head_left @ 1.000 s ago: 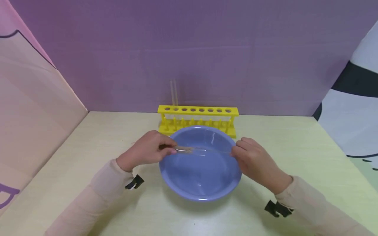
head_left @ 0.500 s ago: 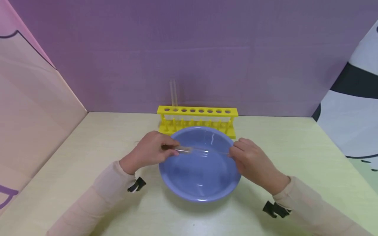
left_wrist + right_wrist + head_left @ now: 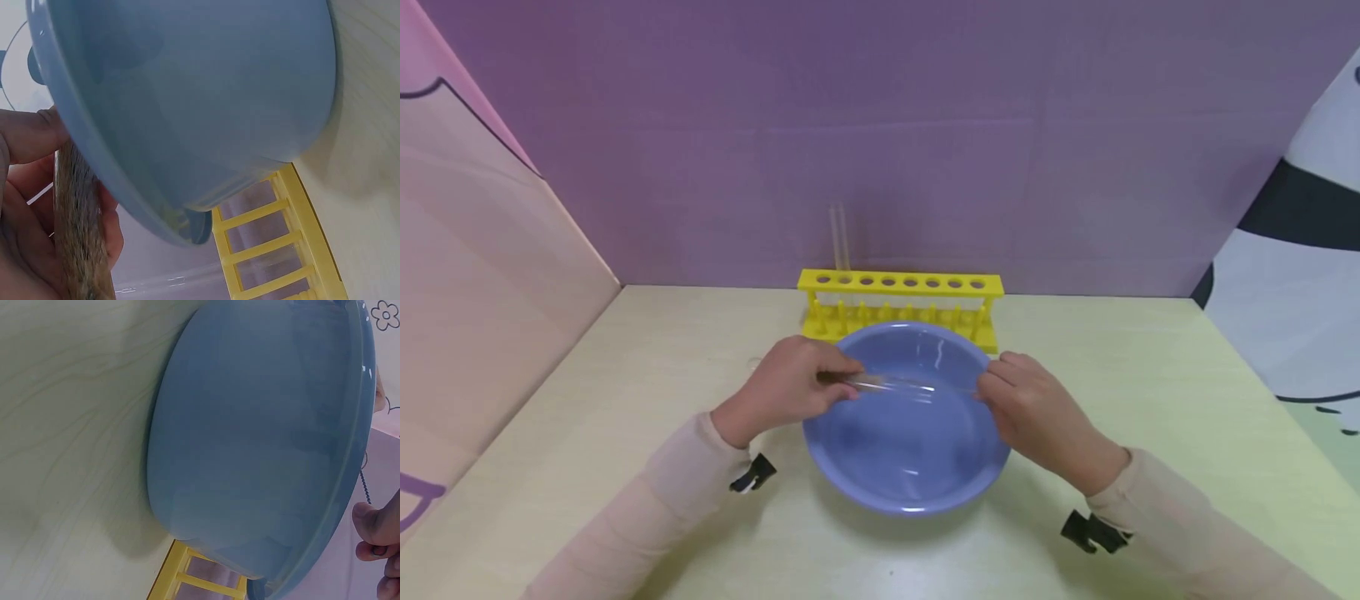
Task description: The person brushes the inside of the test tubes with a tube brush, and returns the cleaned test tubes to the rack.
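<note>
My left hand (image 3: 797,379) grips a clear glass test tube (image 3: 917,392), held nearly level above the blue basin (image 3: 910,475), its mouth toward the right. Brown bristles of a test tube brush (image 3: 81,231) show inside the tube in the left wrist view, between thumb and fingers. From the tube's mouth a thin twisted wire handle (image 3: 365,486) runs to my right hand (image 3: 1037,412), whose thumb and curled fingers pinch its end over the basin's right rim. The inside of the left palm is hidden in the head view.
Behind the basin stands a yellow test tube rack (image 3: 898,283), with one clear test tube (image 3: 839,242) upright in a left hole. A faint clear ring (image 3: 754,362) shows on the table by the left hand. A purple backdrop (image 3: 895,150) rises behind.
My hands have drawn slightly closer together, the right moving a little left and the left a little right. The brush bristles sit deeper in the tube, toward my left hand.
</note>
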### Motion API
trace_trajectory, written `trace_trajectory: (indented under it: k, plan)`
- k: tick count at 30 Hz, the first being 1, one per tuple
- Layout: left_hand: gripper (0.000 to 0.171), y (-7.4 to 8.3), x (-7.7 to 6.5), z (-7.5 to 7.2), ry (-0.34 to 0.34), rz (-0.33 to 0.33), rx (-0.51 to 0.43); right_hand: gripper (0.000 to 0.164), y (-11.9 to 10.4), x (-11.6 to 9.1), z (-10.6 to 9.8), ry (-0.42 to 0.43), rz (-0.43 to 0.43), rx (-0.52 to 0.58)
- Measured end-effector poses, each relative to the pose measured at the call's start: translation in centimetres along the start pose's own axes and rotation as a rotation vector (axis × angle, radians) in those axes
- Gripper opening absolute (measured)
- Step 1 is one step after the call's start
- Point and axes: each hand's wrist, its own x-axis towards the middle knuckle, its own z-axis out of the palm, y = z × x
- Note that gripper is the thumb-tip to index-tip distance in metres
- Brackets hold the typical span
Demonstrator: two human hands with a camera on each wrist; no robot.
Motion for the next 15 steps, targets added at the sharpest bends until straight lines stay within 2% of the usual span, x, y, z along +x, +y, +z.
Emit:
trace_trajectory:
  k: [15]
  plan:
    - [0.023, 0.36, 0.17, 0.47, 0.095, 0.078, 0.078, 0.029, 0.24, 0.25, 0.58, 0.011, -0.014, 0.011]
